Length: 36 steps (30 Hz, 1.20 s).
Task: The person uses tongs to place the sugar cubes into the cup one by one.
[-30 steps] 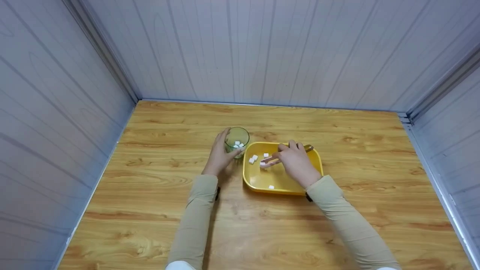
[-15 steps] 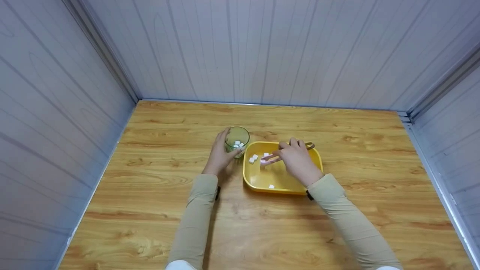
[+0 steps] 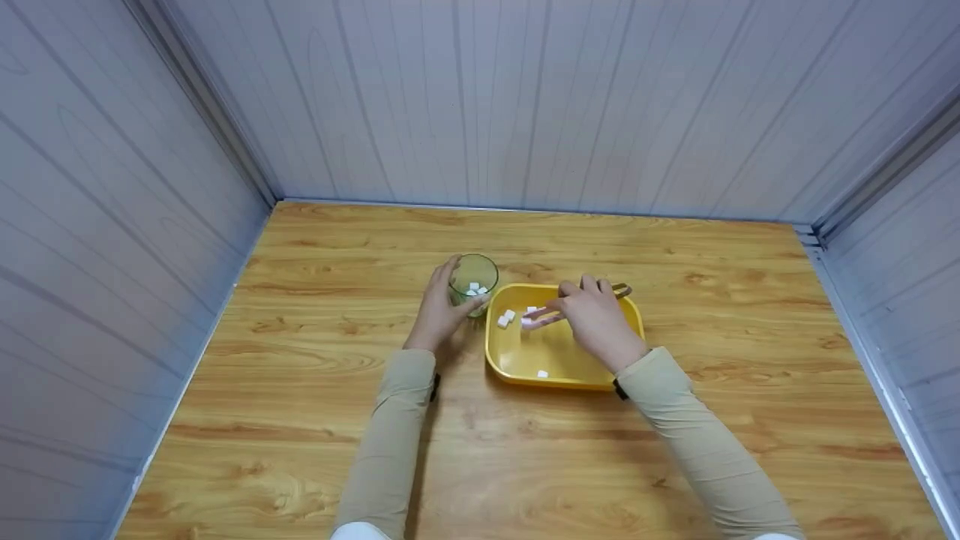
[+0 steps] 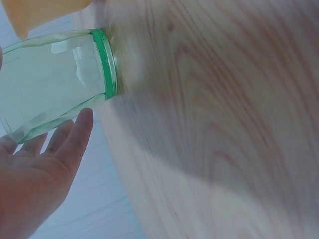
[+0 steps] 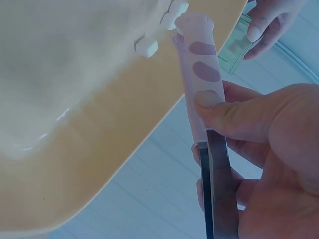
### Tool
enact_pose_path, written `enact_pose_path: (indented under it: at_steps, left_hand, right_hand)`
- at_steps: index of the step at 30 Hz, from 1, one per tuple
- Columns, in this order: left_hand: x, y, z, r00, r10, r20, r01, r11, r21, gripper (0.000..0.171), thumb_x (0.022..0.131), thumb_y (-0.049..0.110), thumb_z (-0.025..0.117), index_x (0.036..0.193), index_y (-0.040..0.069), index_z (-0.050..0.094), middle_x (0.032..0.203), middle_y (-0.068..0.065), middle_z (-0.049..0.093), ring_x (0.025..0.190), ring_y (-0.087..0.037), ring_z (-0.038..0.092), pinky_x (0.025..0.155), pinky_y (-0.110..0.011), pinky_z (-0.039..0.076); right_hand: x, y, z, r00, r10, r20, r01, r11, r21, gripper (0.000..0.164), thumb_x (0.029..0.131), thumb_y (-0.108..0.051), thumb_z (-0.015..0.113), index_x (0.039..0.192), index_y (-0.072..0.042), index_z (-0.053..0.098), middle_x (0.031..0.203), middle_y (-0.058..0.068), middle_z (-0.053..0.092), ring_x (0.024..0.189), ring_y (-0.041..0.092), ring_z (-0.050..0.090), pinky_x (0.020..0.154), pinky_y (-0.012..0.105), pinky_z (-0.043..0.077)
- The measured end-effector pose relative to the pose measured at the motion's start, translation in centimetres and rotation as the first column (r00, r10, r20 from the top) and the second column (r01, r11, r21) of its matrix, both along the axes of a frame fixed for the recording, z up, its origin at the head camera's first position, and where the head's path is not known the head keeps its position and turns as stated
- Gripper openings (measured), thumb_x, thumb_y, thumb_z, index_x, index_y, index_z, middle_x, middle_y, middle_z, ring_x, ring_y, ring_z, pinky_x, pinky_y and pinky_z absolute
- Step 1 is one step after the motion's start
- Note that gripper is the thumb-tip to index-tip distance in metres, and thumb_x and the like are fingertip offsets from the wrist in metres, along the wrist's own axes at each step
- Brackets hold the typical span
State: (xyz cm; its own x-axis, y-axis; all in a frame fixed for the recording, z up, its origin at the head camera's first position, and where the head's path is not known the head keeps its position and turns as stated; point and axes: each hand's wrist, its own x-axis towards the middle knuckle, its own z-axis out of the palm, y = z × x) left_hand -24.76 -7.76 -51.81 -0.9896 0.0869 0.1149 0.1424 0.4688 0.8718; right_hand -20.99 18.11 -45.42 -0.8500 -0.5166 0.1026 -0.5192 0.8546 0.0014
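My left hand [image 3: 436,313] holds a greenish clear glass [image 3: 474,268], thumb on the near side and fingers round the far left. Several white cubes [image 3: 474,288] lie inside it. In the left wrist view the glass [image 4: 55,79] stands upright on the table. My right hand [image 3: 598,324] pinches pink-tipped metal tongs [image 5: 204,64] between thumb and fingers, over a yellow tray [image 3: 517,366]. At the tongs' tips, in the head view, sits a white cube [image 3: 526,323]. Two more cubes [image 3: 506,319] lie to its left, one just behind it, and another [image 3: 542,373] near the front wall.
The tray stands close to the right of the glass on a wood-grain table [image 3: 300,420]. Pale panel walls [image 3: 495,105] enclose the table at the back and on both sides. Both forearms reach in from the front.
The tongs have moved slightly up and away from me, with the white cube at their tips moving along. My left hand and the glass have stayed in place.
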Motion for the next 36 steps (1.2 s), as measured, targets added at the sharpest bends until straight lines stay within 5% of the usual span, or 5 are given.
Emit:
enact_pose_path:
  at_steps: [36]
  left_hand:
    - [0.0, 0.0, -0.2, 1.000, 0.011, -0.007, -0.012, 1.000, -0.015, 0.087, 0.080, 0.036, 0.077, 0.150, 0.014, 0.030, 0.147, -0.003, 0.037, 0.136, -0.022, 0.031, 0.112, -0.040, 0.025]
  right_hand:
    - [-0.4, -0.4, 2.2, 1.000, -0.004, -0.011, 0.004, 1.000, 0.006, 0.035, 0.086, 0.004, 0.067, 0.108, -0.022, 0.074, 0.105, 0.003, 0.061, 0.087, 0.029, 0.045, 0.076, 0.044, 0.039]
